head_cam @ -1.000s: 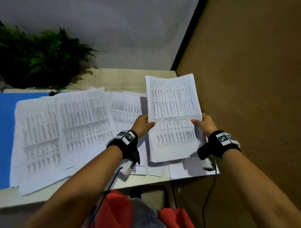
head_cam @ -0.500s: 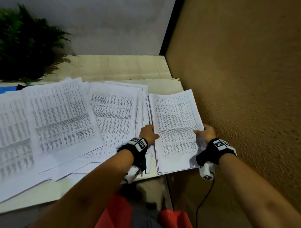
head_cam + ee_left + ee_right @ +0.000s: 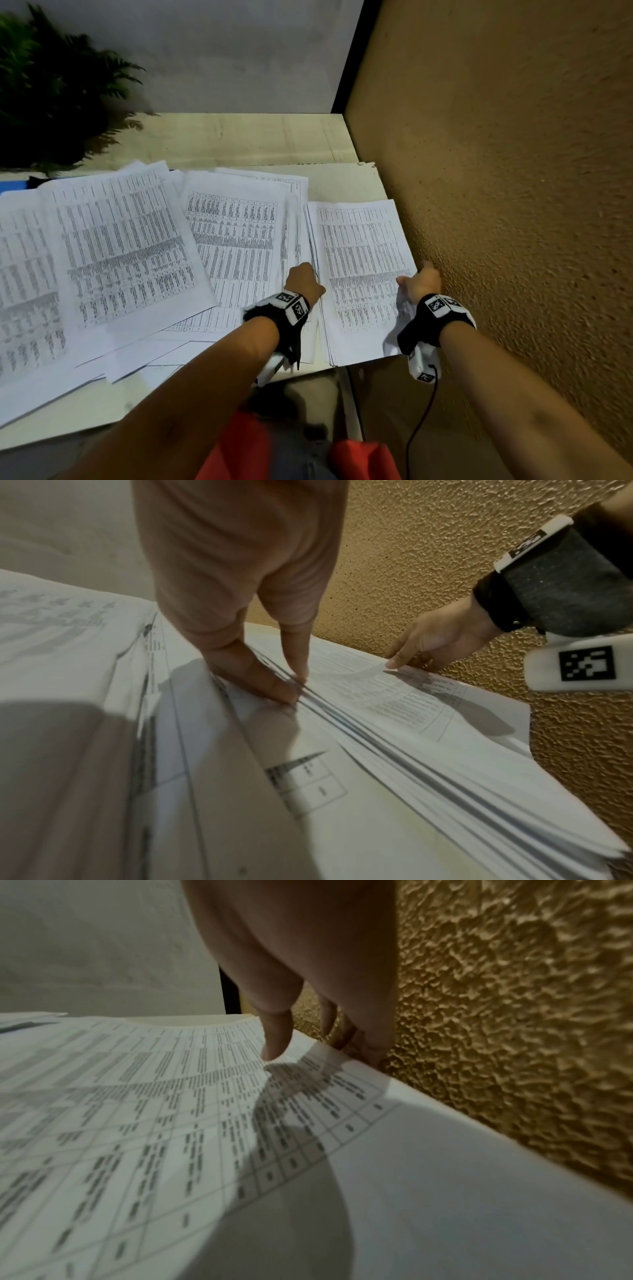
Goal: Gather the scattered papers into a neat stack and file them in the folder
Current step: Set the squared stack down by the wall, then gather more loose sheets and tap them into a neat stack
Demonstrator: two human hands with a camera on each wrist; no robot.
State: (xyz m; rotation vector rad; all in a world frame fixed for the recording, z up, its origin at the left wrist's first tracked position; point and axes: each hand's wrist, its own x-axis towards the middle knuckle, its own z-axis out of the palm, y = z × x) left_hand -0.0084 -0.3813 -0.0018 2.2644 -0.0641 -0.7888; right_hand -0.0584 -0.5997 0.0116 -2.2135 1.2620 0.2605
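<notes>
The left hand (image 3: 303,279) grasps the left long edge of a thick stack of white printed sheets covered in fine tables (image 3: 359,274); in the left wrist view its fingers (image 3: 253,674) lie under the fanned edges while the thumb (image 3: 296,653) presses down from above. The right hand (image 3: 423,281) holds the opposite long edge beside a rough ochre textured wall (image 3: 513,205), thumb (image 3: 276,1039) on the top sheet and the other fingers curled down past the paper's edge against the wall. Each wrist carries a black band with white marker blocks.

The stack lies flat at the right end of a pale wooden table (image 3: 239,137), its near end overhanging the table edge and its right side close to the wall. Just left of it, overlapping loose printed sheets (image 3: 236,240) spread across the table, some sliding under the stack's left edge, and larger sheets (image 3: 113,240) fan out farther left. A sliver of blue folder (image 3: 12,186) shows at the far left, under those papers. Behind it stands a dark green fern-like plant (image 3: 51,85) against a grey wall. Below the table edge, red clothing (image 3: 239,445) is visible, and a black cable (image 3: 421,421) hangs from the right wrist device.
</notes>
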